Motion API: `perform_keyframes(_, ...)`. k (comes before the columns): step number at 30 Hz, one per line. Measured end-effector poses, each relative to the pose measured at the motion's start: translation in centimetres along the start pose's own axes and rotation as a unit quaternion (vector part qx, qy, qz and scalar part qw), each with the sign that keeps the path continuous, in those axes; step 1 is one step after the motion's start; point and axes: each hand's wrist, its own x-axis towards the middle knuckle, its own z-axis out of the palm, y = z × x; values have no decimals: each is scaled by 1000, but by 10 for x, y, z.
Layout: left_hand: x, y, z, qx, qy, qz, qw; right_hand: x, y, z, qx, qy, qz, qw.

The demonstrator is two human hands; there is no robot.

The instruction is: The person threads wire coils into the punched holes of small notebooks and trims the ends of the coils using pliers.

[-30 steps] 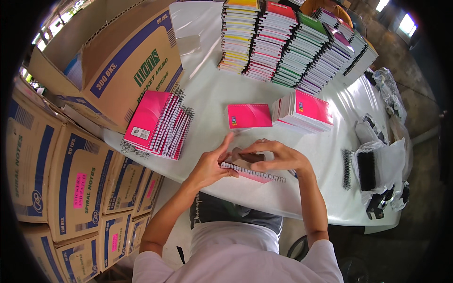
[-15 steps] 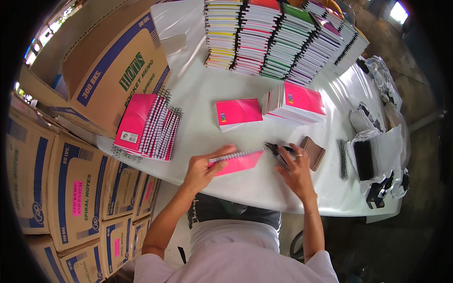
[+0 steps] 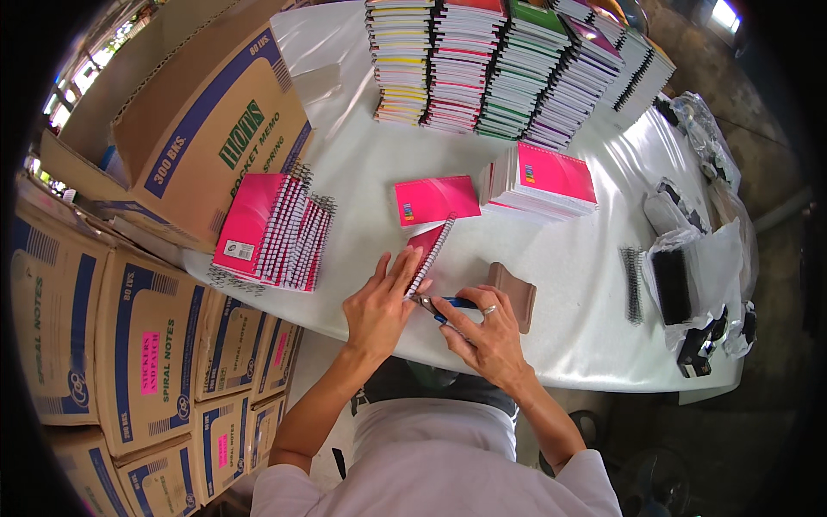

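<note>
Gripped in my left hand (image 3: 379, 297) is a small pink spiral notebook (image 3: 434, 248), tilted so its wire coil runs away from me. My right hand (image 3: 489, 332) is closed around blue-handled pliers (image 3: 463, 303). Their jaws meet the near end of the coil; the exact contact is hidden by my fingers. Just beyond the notebook lies a low pile of pink covered pads (image 3: 438, 198), with a taller pile of them (image 3: 551, 177) to its right. A brown curved block (image 3: 517, 293) sits right of the pliers.
Coil-bound pink notebooks (image 3: 267, 228) are stacked at left beside an open cardboard box (image 3: 233, 121). Tall notebook stacks (image 3: 469, 69) line the far side. Loose wire coils (image 3: 633, 284) and plastic-wrapped black coils (image 3: 668, 284) lie at right. Closed cartons (image 3: 146, 345) stand left of the table (image 3: 362, 164).
The notebook has swung from lying crosswise to pointing away from me. My right hand has picked up the pliers and brought them left to the coil's end. The brown block has shifted left.
</note>
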Motion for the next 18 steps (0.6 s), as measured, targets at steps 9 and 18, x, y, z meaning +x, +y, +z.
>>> perform_keyframes(9, 3, 3, 5, 19, 2, 11, 1000, 18, 30, -26, 432, -250, 239, 833)
perform_keyframes(18, 38, -36, -123, 57, 107, 18, 993, -25, 100, -32, -134, -30, 162, 977)
